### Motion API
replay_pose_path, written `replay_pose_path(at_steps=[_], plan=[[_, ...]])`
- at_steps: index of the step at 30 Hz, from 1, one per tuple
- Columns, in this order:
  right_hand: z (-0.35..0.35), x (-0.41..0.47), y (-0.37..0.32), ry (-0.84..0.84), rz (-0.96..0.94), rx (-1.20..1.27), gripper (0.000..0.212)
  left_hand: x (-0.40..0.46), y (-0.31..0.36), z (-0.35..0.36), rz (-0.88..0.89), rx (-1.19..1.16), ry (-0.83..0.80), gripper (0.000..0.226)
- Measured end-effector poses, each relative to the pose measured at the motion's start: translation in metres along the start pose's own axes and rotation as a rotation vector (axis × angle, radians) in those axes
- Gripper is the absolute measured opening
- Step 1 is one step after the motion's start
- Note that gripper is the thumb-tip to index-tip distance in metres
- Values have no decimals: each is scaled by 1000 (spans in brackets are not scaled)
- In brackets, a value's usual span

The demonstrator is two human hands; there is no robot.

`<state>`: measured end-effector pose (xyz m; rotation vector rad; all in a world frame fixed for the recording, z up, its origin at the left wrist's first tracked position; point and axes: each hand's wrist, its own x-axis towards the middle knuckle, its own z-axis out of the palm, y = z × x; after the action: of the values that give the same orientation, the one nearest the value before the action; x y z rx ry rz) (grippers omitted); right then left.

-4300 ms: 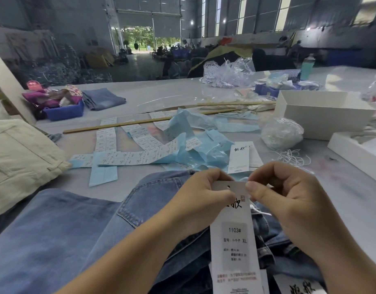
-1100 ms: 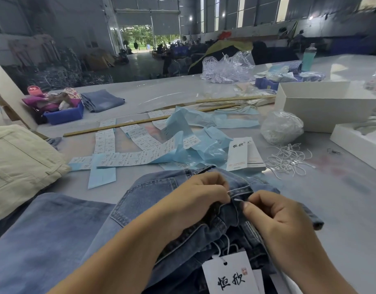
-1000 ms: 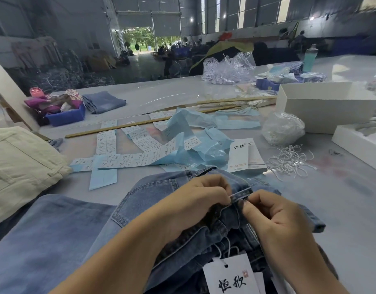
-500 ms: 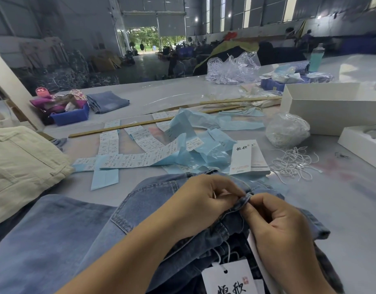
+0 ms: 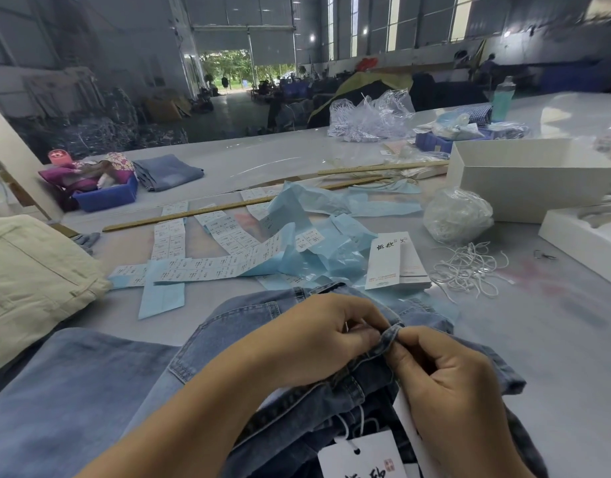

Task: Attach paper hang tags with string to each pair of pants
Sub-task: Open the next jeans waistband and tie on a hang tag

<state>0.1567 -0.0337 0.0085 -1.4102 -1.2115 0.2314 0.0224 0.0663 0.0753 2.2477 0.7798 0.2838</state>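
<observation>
Both hands meet at a denim belt loop (image 5: 391, 334): left hand (image 5: 328, 336) and right hand (image 5: 445, 374) pinch it from either side. Its strap runs left-right between them, jeans (image 5: 249, 339) bunched beneath. Nearer, the hang tag (image 5: 362, 457) dangles on white string (image 5: 347, 427), closer to the right hand.

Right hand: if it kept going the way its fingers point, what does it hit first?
The right hand points left toward the left hand; first contact is the denim belt loop pinched between them, then probably the left fingertips. Depth unclear.
</observation>
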Motion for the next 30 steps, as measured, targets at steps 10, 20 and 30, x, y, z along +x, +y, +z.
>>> replay_pose_path(at_steps=[10,20,30], plan=[[-6,9,-3,-54,3,-141,18,0,-4,4,-36,-56,31,18],[-39,22,-19,-397,209,15,38,5,-3,4,-92,-275,301,39],[-43,25,-23,-456,511,685,11,10,11,-1,-92,-833,316,23]])
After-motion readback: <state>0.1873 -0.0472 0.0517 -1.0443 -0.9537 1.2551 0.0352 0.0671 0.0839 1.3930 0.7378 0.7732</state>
